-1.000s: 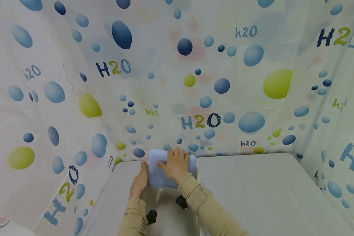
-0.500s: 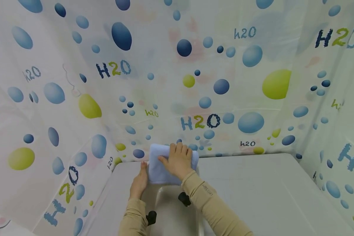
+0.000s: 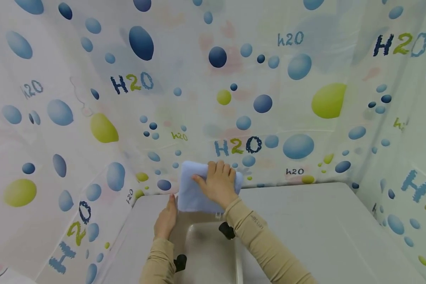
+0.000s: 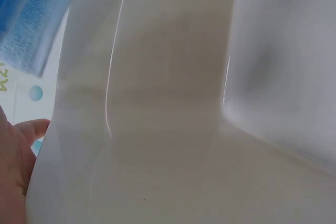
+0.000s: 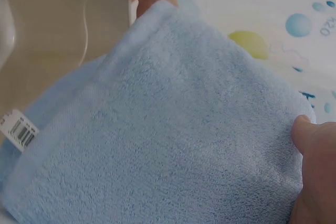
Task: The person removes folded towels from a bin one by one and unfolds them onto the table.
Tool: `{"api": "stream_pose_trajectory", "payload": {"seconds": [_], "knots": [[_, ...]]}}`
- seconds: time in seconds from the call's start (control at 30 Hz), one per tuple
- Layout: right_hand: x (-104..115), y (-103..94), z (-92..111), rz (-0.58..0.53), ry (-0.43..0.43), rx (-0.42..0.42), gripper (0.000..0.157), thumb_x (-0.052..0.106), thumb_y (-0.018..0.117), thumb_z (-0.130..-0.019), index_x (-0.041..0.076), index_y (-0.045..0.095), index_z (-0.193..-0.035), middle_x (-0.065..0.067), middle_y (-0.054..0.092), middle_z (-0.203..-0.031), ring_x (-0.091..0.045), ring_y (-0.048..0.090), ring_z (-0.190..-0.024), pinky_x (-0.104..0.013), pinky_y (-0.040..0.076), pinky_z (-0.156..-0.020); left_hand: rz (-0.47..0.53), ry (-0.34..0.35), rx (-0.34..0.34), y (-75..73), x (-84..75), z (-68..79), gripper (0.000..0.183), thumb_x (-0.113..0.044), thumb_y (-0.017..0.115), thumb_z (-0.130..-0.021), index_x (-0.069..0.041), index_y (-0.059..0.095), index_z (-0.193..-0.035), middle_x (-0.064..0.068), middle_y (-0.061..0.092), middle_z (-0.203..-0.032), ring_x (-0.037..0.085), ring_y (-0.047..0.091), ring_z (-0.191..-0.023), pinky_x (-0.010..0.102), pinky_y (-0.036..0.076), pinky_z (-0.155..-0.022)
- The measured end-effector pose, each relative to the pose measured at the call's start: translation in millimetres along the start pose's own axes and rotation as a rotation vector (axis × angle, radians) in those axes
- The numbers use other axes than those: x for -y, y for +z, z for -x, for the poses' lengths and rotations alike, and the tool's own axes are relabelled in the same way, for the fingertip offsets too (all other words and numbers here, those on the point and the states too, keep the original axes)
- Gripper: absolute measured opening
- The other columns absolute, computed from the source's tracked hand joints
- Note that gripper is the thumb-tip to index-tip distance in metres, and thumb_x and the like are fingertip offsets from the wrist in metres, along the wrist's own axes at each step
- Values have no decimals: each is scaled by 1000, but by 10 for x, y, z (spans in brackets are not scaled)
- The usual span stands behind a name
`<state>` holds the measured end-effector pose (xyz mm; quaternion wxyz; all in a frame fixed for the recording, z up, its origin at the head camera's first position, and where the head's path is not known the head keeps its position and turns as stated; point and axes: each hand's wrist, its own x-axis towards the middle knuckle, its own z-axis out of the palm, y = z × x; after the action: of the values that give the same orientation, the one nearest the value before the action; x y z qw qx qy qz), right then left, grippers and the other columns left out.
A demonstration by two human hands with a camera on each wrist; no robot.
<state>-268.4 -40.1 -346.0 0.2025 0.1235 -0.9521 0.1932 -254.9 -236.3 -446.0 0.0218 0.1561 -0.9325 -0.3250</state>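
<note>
My right hand (image 3: 218,183) grips a folded light blue terry towel (image 3: 191,193) at the far end of a beige plastic bin (image 3: 213,252). Its fingers reach the towel's top edge, and the thumb lies spread on the near face. The right wrist view shows the towel (image 5: 173,114) tilted, with a white barcode tag (image 5: 20,128) hanging at its lower left. My left hand (image 3: 165,221) rests against the bin's outer left side, fingers pointing away from me. In the left wrist view, part of that hand (image 4: 16,166) shows beside the bin's edge (image 4: 47,145).
The bin stands on a white tabletop (image 3: 298,228), which extends to its right. Behind and along both sides hang white curtains (image 3: 198,71) printed with blue and green drops and H2O lettering. Black wrist cameras (image 3: 180,262) sit below each hand.
My right hand has raised the towel up and slightly right, baring more of the bin's inside and far end. The left hand has stayed at the bin's side.
</note>
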Motion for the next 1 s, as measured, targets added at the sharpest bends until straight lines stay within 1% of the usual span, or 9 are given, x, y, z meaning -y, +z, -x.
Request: {"api": "stream_pose_trajectory", "payload": {"seconds": [0.23,0.37,0.47,0.53,0.63,0.73,0.77,0.87,1.0], "knots": [[-90,-128,-53,-46,36,55,64,66,39,-88,7,42,-114,-13,43,-101,-31,38,-95,-44,31,-86,0,17,-31,-1,-13,-3,90,-64,-1,-92,1,41,-137,32,51,-128,53,48,-115,63,40,-90],[-127,-179,-67,-57,44,56,65,67,38,-88,8,41,-115,-13,42,-101,-31,37,-96,-44,30,-86,-12,43,-52,19,-34,3,83,-63,0,-93,-6,32,-144,31,46,-133,54,45,-118,65,38,-91],[-149,-230,-88,-50,46,49,66,67,37,-88,7,40,-115,-13,42,-101,-31,37,-95,-43,30,-84,-28,91,-128,43,-62,13,71,-57,5,-96,-13,25,-148,29,44,-136,54,45,-118,66,37,-91],[-157,-272,-102,-55,51,46,67,67,37,-88,7,40,-115,-13,41,-101,-31,36,-95,-43,30,-85,-32,137,-215,58,-84,16,65,-52,10,-99,-13,25,-148,28,47,-134,54,47,-115,65,38,-90],[-167,-335,-120,-67,61,48,67,67,36,-87,7,39,-114,-13,41,-102,-32,36,-96,-44,30,-85,39,175,-315,66,-135,24,62,-47,16,-100,-7,25,-147,28,47,-135,54,45,-116,63,36,-95],[-180,-386,-130,-78,62,55,66,67,36,-88,7,38,-115,-13,40,-103,-32,35,-98,-45,30,-86,210,208,-355,76,-204,24,66,-46,20,-101,0,17,-147,31,40,-139,52,38,-125,60,29,-105],[-184,-399,-134,-78,62,56,66,67,36,-88,7,38,-115,-14,40,-103,-32,35,-98,-45,30,-86,277,213,-342,80,-231,27,68,-47,20,-101,1,13,-148,32,35,-142,51,34,-129,59,25,-108],[-196,-436,-144,-87,66,55,68,67,36,-88,6,38,-120,-15,40,-107,-34,35,-100,-46,30,-87,450,236,-258,98,-329,47,72,-49,17,-100,2,-1,-147,30,17,-151,45,18,-140,53,13,-116],[-205,-485,-152,-90,70,48,71,66,36,-88,5,37,-124,-18,40,-113,-36,35,-104,-49,30,-90,631,244,-65,140,-464,122,74,-53,8,-98,-3,-18,-146,25,0,-155,41,7,-143,50,5,-118]]}}
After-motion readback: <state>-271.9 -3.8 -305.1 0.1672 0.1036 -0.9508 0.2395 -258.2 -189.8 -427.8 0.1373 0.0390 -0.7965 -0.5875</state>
